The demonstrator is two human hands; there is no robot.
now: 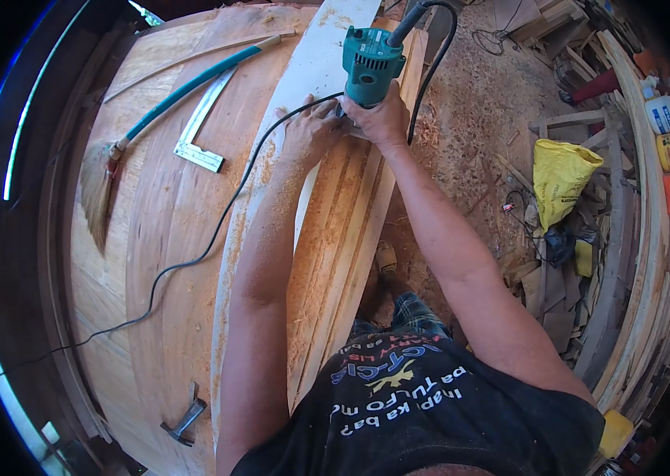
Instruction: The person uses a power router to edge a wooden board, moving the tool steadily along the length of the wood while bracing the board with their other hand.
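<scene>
A green trim router stands upright at the far end of a long wooden workpiece, which is grooved lengthwise and strewn with shavings. My right hand is wrapped round the router's lower body. Close against its base is my left hand, thumb side toward the tool and the other fingers bent over the pale board on the left. The fingertips are partly hidden. Fine sawdust coats my left wrist and forearm. The router's bit and the cut under it are out of sight.
A black cord crosses the wooden panel under my left arm. On that panel lie a soft broom, a try square and a hammer. Right of the bench, a yellow bag sits among wood scraps; containers line the edge.
</scene>
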